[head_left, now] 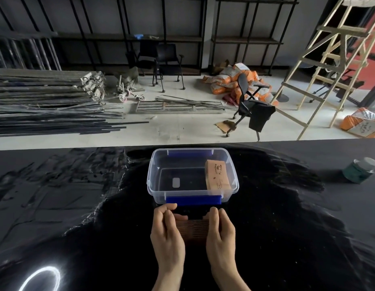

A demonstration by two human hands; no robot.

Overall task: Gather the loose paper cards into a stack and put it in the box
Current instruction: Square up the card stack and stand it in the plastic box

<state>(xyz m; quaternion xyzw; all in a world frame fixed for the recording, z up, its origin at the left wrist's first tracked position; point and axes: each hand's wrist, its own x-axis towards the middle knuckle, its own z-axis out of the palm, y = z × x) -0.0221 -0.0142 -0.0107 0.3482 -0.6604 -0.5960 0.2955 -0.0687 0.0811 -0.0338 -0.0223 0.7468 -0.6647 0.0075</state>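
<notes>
A clear plastic box (153,177) with blue latches stands on the black table just beyond my hands. Inside it, against the right wall, leans a stack of tan paper cards (217,175) with printed marks. A second stack of brown cards (192,227) stands on edge on the table in front of the box. My left hand (167,236) presses its left end and my right hand (220,236) presses its right end, so the stack is squeezed between them. The fingers hide both ends of this stack.
A glass jar with a green band (359,170) lies at the right on the black table (77,206). A ring light reflection (40,279) shows at the near left. Beyond the table's far edge are chairs, a wooden ladder, sacks and metal rods.
</notes>
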